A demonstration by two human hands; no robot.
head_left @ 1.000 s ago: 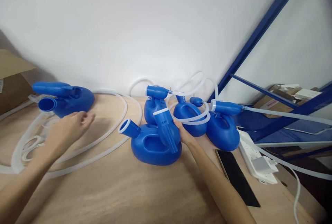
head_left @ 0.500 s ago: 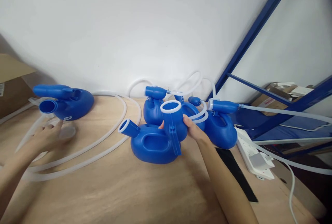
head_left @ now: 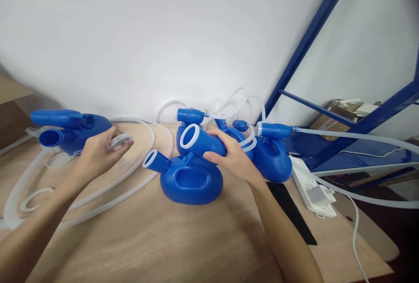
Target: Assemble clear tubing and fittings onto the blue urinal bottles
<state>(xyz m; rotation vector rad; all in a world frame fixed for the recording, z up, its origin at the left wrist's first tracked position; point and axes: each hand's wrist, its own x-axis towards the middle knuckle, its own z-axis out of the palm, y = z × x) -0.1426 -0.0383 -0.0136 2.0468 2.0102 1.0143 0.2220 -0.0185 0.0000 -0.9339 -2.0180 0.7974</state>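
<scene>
The right hand (head_left: pixel 234 156) wraps around a white-rimmed blue cup (head_left: pixel 209 144) over a blue bottle (head_left: pixel 193 191), and the left hand (head_left: pixel 98 154) pinches a whitish cap (head_left: pixel 120 140) beside a second bottle (head_left: pixel 96 125). Between them hose (head_left: pixel 153 136) loops across the wooden bench (head_left: pixel 196 248), more bottles (head_left: pixel 275 160) crowd behind the right hand, and a dark phone (head_left: pixel 291 213) and white power strip (head_left: pixel 304 178) lie right of that forearm. Beyond, I see a pale wall (head_left: pixel 163 34), a blue rack (head_left: pixel 307 40) at right and a cardboard box (head_left: pixel 13 119) at far left.

Head cam, 1 view: faces fwd & down, close above table (head_left: pixel 183 243), wall (head_left: pixel 183 34) in bkgd.
</scene>
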